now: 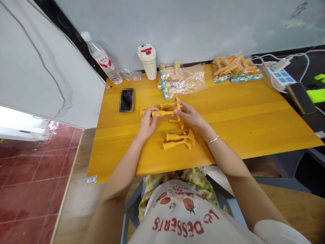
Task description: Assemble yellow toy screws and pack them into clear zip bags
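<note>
Both hands hold one orange plastic toy piece (164, 113) just above the yellow wooden table (254, 112). My left hand (148, 122) is closed around its left shaft end. My right hand (190, 114) pinches its right, flared end. Another orange piece (169, 104) lies just behind the held one, and a thin screw-like part (169, 120) lies under it. Two more orange pieces (179, 140) lie side by side on the table, close in front of my hands.
A phone (126, 100) lies left of my hands. At the back stand a water bottle (102, 58) and a lidded cup (148, 61). Clear bags of orange pieces (181, 80) (236, 68) sit behind. A power strip (280, 75) with cables is at the right.
</note>
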Available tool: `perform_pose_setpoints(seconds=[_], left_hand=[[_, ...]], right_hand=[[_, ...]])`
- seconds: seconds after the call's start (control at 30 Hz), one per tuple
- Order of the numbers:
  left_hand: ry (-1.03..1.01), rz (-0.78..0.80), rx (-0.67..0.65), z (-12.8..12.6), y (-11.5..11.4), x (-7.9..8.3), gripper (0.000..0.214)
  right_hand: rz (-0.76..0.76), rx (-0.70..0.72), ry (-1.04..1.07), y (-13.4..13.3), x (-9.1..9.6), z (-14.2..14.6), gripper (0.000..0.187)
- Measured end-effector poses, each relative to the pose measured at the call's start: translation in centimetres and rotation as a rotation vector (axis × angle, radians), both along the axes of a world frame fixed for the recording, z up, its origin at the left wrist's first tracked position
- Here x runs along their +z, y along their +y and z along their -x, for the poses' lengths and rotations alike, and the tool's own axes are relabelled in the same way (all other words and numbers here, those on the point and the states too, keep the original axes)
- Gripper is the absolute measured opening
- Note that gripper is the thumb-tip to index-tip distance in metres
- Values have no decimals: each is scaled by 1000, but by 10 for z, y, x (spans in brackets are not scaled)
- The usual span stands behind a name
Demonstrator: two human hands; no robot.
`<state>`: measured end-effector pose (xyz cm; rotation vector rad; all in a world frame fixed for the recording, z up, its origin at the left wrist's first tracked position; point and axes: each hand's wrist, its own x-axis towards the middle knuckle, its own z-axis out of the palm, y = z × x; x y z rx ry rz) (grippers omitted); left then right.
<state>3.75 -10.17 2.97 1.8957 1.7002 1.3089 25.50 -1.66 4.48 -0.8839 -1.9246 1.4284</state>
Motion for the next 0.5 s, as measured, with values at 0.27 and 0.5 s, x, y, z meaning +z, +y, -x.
perform_pose_setpoints(seconds=[0.27,0.5], left_hand=[[-353,30,387,54,8,-1,43],[-221,-61,267,90,27,-24,32]], right_hand=[[-720,-74,-264,-5,5,-3,23],[-473,-173,-407,10,-8,-9,34]])
